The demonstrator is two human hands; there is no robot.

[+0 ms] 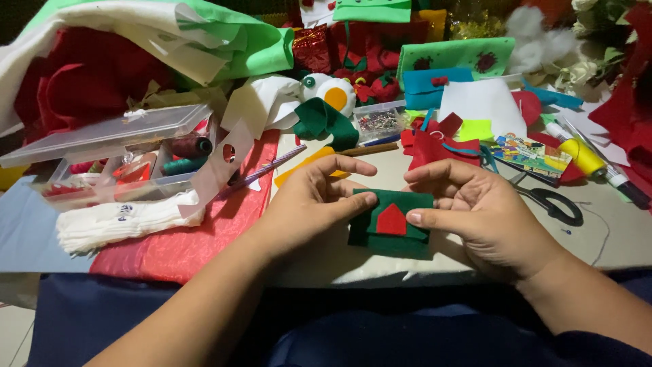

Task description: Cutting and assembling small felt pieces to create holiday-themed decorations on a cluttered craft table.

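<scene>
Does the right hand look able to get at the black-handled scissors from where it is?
Probably yes. The scissors lie flat on the table just beyond the right hand, with nothing on top of them. The hand would first have to let go of the green felt piece it pinches.

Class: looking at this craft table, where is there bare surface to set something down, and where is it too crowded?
Bare tabletop lies right of the scissors, crossed only by a thin thread. A smaller strip lies beyond the hands, before the red felt pieces. The back and left are crowded with fabric and a clear plastic box.

felt pouch (390, 224) on table (611, 238) between both hands, scissors (553, 202) right, plastic box (122, 153) left
</scene>
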